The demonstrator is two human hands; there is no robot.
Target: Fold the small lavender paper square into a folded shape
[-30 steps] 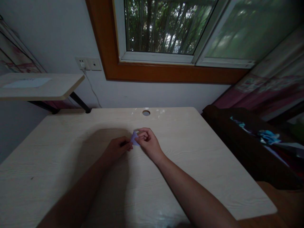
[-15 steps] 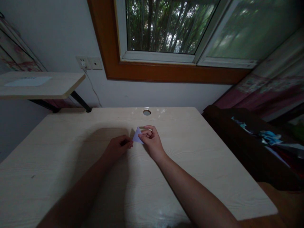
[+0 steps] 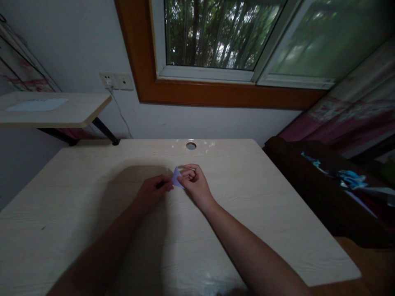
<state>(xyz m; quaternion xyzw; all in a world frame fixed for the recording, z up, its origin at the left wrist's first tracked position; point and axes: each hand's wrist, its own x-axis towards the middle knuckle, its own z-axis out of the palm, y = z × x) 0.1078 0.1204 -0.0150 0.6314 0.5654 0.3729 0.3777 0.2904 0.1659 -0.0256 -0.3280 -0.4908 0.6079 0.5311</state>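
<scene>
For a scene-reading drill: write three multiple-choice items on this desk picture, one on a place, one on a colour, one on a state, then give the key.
1. Where is the round hole in the desk?
A. near the far edge
B. at the near edge
C. at the left corner

2. What colour is the folded paper?
A. red
B. pale purple
C. green

3. How is the paper held?
A. lying flat, untouched
B. pinched by the right hand, with the left hand at its edge
C. taped to the wall

Key:
1 A, the hole sits below the window wall.
2 B, it shows light lilac.
3 B, the right fingers close on it.
</scene>
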